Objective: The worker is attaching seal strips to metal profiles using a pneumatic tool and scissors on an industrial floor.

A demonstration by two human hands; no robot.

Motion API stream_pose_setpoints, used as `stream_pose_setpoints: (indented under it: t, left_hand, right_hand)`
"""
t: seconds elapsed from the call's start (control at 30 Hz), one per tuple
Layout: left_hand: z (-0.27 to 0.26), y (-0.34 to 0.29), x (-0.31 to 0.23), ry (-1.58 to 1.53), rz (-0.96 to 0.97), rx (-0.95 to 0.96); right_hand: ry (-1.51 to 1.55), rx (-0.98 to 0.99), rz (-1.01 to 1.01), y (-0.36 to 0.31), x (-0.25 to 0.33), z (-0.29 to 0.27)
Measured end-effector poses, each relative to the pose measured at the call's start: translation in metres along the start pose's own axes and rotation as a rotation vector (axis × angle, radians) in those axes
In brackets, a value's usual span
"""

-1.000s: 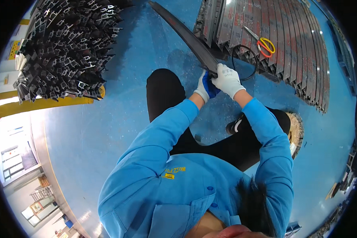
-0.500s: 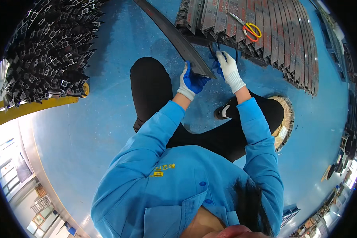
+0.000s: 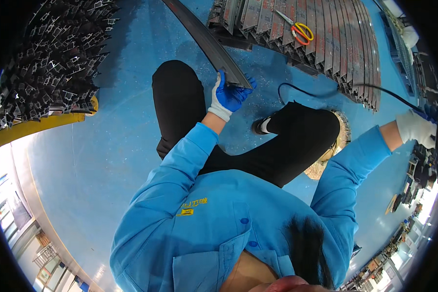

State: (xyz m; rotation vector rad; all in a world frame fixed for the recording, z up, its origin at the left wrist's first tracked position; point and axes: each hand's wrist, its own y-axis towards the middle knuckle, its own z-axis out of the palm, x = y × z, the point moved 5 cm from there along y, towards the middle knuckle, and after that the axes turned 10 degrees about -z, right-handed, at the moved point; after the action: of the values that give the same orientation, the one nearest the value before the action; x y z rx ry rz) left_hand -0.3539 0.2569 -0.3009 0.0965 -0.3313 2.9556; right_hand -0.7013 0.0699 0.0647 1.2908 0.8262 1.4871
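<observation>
My left hand [image 3: 227, 99], in a white glove with a blue palm, is closed around the near end of a long dark profile bar [image 3: 199, 36]. The bar slants away toward the top of the view. Far out at the right rim is my right hand [image 3: 417, 127], gloved the same way. A thin black flexible strip [image 3: 385, 90] runs up to its fingers, which look closed on it, though the dark rim partly hides them. The strip's other end curls above my right knee, and its middle is blurred.
Yellow-and-red-handled scissors [image 3: 302, 33] lie on a wide stack of dark profiles [image 3: 321, 48] ahead to the right. A tall pile of cut profiles [image 3: 58, 63] rests on a yellow support [image 3: 44, 127] at left. A round straw-coloured seat [image 3: 343, 131] shows beside my right thigh.
My right hand has swung from beside the bar's end far out to the right, drawing the black strip with it. The left hand still holds the bar.
</observation>
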Motion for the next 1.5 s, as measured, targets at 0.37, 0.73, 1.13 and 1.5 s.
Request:
stream_pose_setpoints:
  t: [0.37,0.73,1.13,1.5]
  left_hand:
    - [-0.007,0.005,0.009,-0.068,0.025,-0.080]
    - [-0.013,0.012,0.015,0.002,-0.023,-0.146]
    - [-0.008,0.013,0.018,0.022,0.013,-0.176]
    - [-0.009,0.015,0.020,0.033,0.032,-0.223]
  right_hand:
    - [-0.379,0.881,1.317,-0.354,0.041,0.126]
    - [-0.400,0.832,1.350,-0.376,0.064,0.118]
    - [-0.489,0.908,1.297,-0.382,0.065,0.106]
    - [-0.281,0.421,1.864,-0.388,0.067,0.089]
